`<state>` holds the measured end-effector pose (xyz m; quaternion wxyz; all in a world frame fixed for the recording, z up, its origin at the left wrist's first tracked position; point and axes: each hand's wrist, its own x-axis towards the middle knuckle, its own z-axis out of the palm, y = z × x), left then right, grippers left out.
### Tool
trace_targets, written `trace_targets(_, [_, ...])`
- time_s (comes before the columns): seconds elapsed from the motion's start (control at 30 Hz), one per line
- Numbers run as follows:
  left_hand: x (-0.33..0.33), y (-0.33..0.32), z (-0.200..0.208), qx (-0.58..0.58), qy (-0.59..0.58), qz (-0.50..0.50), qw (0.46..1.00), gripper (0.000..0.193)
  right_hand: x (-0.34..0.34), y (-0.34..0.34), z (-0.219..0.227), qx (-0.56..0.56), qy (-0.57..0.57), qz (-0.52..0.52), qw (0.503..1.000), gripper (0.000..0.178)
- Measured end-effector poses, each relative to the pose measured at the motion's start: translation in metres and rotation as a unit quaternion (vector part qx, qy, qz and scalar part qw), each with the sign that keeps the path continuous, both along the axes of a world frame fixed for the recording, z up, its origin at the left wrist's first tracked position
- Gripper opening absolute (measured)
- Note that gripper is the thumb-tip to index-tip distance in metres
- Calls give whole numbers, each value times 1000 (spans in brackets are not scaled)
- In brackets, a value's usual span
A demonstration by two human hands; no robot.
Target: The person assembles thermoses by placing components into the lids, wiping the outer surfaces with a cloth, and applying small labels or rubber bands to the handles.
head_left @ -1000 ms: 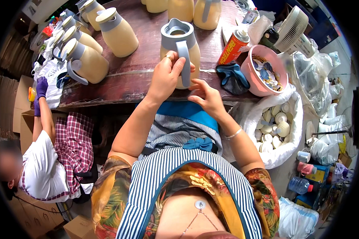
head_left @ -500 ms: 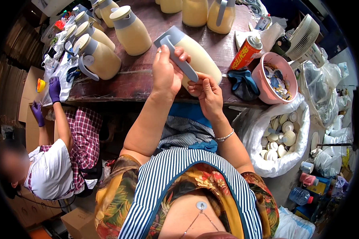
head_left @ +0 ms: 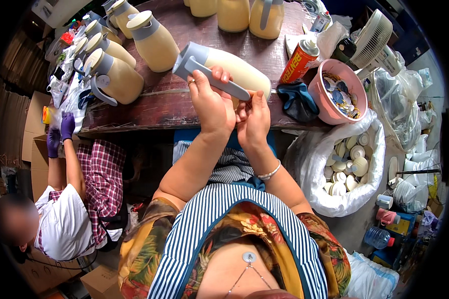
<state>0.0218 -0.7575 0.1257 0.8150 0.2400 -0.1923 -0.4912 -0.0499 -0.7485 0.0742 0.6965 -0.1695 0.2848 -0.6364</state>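
Note:
A cream jug (head_left: 242, 70) with a grey collar lies tilted over the table's near edge, its neck pointing up and left. Its grey handle (head_left: 197, 68) faces me. My left hand (head_left: 212, 107) is closed on the handle, its fingertips showing above it and the thumb along its near side. At the handle's lower end, by the jug's base, my right hand (head_left: 253, 122) has its thumb and fingers curled against the jug. Whether a small part sits between those right fingertips is hidden. No lid shows on this jug.
Several lidded jugs (head_left: 157, 45) stand on the dark red table (head_left: 159, 99). A red spray can (head_left: 299, 61), a dark glove (head_left: 297, 103), a pink bucket (head_left: 329, 112) of small parts and a fan (head_left: 374, 37) are right. Below hangs a sack (head_left: 304, 184) of lids. A purple-gloved co-worker (head_left: 67, 219) sits left.
The jug has tipped closer to level, its neck swinging left and down, with both my hands still on it. The co-worker's gloved hands have come closer together.

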Motion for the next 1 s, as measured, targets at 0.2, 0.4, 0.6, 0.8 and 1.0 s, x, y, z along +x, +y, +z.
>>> trace_targets(0.2, [-13, 2, -4, -8, -7, 10, 1000, 23, -4, -5, -13, 18, 14, -18, 1000, 23])
trace_targets(0.4, [12, 4, -3, -28, 6, -8, 1000, 27, -59, -17, -17, -130, 346, 57, 927, 52])
trace_targets(0.6, [18, 3, -10, -71, -62, -88, 992, 27, -166, -35, -58, -129, 799, -252, 531, 10])
trace_targets(0.8, [-1, -3, -18, -71, -153, -109, 980, 25, -157, -70, -88, -237, 834, -200, 457, 15])
trace_targets(1.0, [9, -1, -25, -58, -182, -114, 975, 25, -138, -81, -96, -279, 736, -227, 573, 9])
